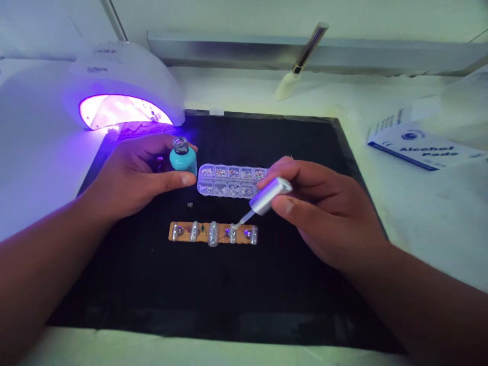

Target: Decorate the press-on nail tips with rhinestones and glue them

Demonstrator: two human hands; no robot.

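My left hand (139, 175) is closed round an open turquoise polish bottle (184, 158), held upright between thumb and fingers. Between the thumb and fingers of my right hand (320, 208) is a silver-capped brush (270, 196), tilted down to the left. Its tip touches, or nearly touches, the fourth artificial nail from the left (233, 233). Several silvery nails stand crosswise on a wooden strip (204, 232). Behind the strip lies a clear compartment case (227, 181) with small gems, its right end hidden by my right hand.
A lit white lamp (129, 71) stands at the back left, glowing purple. Behind the black mat (213, 300) is a brush with pale bristles (287, 85). An alcohol pads box (423, 147) sits at the right.
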